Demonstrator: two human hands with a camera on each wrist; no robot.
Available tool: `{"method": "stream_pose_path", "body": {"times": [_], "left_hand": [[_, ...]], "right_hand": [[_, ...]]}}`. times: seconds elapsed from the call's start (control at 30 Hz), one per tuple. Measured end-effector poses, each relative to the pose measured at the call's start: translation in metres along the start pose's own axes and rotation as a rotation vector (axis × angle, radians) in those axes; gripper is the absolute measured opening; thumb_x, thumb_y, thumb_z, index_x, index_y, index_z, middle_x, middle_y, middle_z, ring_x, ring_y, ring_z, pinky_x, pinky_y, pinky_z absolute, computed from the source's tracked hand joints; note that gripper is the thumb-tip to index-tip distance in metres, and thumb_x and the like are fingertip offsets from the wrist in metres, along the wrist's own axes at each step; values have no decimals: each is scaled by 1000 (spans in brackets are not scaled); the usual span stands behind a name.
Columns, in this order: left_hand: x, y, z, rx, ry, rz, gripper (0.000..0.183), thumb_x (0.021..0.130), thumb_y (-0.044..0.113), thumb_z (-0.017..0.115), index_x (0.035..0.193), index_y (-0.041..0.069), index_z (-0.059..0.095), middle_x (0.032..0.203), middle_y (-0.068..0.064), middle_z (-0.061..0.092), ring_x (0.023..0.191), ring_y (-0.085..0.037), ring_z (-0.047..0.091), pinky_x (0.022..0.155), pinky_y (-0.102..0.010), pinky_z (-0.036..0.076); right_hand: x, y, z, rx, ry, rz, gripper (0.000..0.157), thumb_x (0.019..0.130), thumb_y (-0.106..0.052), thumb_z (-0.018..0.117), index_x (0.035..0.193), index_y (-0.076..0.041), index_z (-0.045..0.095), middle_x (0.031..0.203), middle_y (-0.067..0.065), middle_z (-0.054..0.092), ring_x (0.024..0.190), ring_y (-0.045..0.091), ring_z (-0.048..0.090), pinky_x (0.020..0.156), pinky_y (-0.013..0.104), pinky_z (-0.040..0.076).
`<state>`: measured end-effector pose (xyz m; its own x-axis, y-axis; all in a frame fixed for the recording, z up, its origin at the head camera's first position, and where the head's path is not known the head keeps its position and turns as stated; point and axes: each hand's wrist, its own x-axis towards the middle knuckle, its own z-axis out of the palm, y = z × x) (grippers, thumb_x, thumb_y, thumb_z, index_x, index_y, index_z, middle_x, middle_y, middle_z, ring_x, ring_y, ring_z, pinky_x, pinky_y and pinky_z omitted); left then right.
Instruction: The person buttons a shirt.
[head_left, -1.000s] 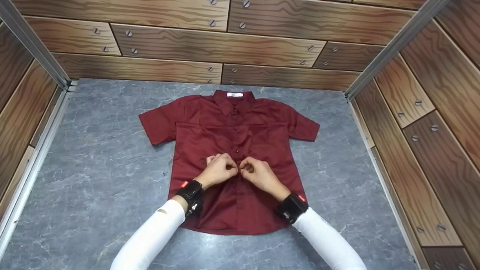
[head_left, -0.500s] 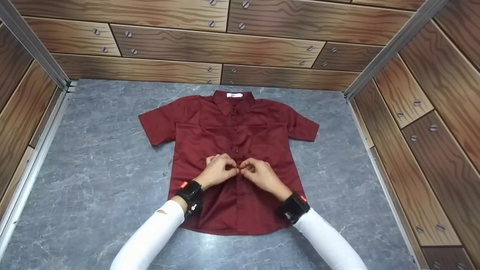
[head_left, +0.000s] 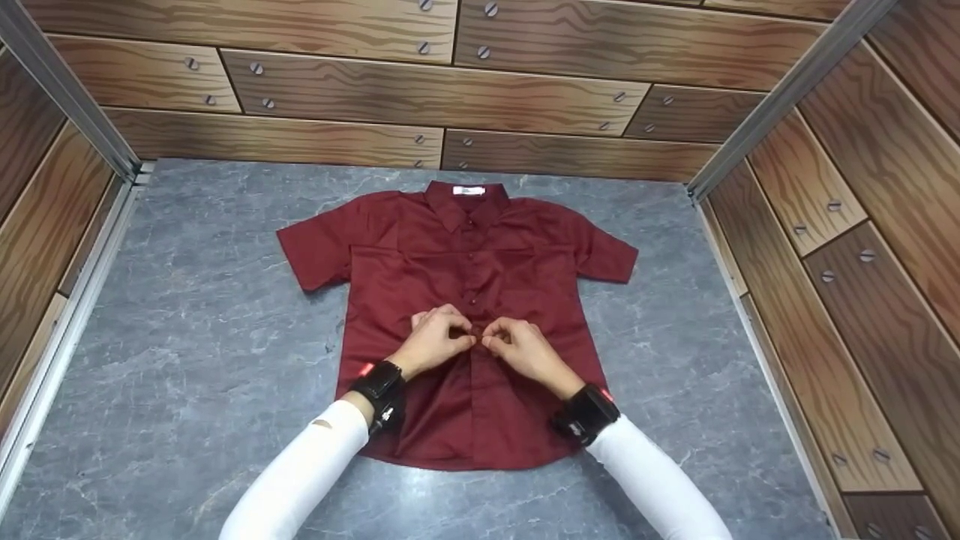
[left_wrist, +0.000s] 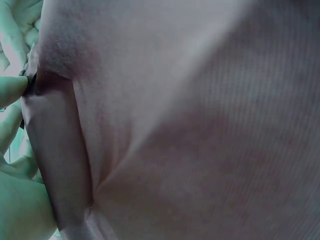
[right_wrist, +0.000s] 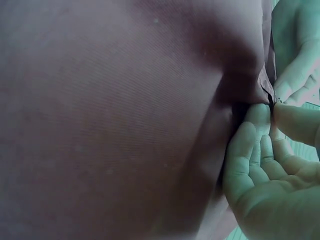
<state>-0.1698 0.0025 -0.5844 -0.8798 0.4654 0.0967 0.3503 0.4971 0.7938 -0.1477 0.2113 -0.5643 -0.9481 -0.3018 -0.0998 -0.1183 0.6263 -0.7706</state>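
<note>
A dark red short-sleeved button-up shirt [head_left: 405, 277] lies face up, collar away from me, sleeves spread. My left hand [head_left: 436, 339] pinches the fabric at the middle of the front placket between thumb and fingers. Facing it, the right hand [head_left: 523, 349] pinches the same spot from the other side, fingertips close to the left hand's. In the right wrist view, thumb and forefinger of that hand [right_wrist: 265, 185] hold the placket edge [right_wrist: 267, 85], lifted. Raised shirt cloth [left_wrist: 175, 125] fills most of the left wrist view. Small buttons [head_left: 473, 301] show above the hands.
The shirt rests on a grey marble-patterned surface [head_left: 202, 322]. Wood-patterned panels [head_left: 360, 82] stand behind it and on both sides, with metal rails [head_left: 787, 97] at the corners. Black wrist bands [head_left: 589, 412] and white sleeves [head_left: 300, 469] cover the wrists and forearms.
The fingertips have shifted only slightly at the placket, the left hand's drawing a little away to the left just now. The shirt keeps its place.
</note>
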Motion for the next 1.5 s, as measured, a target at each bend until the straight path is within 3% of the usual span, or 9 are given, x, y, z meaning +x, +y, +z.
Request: {"method": "stream_pose_path", "body": {"times": [0.37,0.73,0.83,1.0,1.23,1.5], "left_hand": [[0,1,-3,-32,-39,-15,13,89,21,75,95,10,78,100,-1,62,102,-28,57,97,-53,30],[0,1,-4,-30,-105,-5,14,93,19,69,96,5,71,119,-12,57,114,-33,49,101,-57,26],[1,2,-3,-31,-103,-24,20,95,24,65,89,7,71,116,-10,58,112,-32,49,100,-56,26],[2,3,0,6,-65,-37,30,100,26,60,76,9,68,111,-7,60,109,-31,51,98,-55,28],[2,5,2,27,-31,-43,27,98,20,61,75,9,69,110,-7,61,108,-30,52,97,-54,29],[3,7,3,70,-28,-54,21,93,19,61,77,11,72,108,-5,62,107,-29,53,95,-53,31]], "right_hand": [[0,-2,1,-33,22,-15,6,97,-7,67,93,-9,71,74,-4,65,65,7,58,63,26,48],[0,-3,2,-132,37,-61,5,97,-10,68,94,-11,71,81,-3,67,68,9,58,65,29,48],[-1,-2,2,-139,54,-83,1,96,-12,69,96,-11,70,85,0,71,72,11,64,68,32,53],[-2,-3,1,-136,56,-140,14,88,-16,76,97,-13,66,82,-3,69,71,8,65,66,29,53],[0,-5,7,-272,76,-210,17,85,-21,82,92,-13,68,81,-3,67,71,8,64,65,28,53],[-2,-9,12,-367,134,-309,14,80,-15,76,89,-13,66,79,-3,62,68,9,61,61,29,51]]}}
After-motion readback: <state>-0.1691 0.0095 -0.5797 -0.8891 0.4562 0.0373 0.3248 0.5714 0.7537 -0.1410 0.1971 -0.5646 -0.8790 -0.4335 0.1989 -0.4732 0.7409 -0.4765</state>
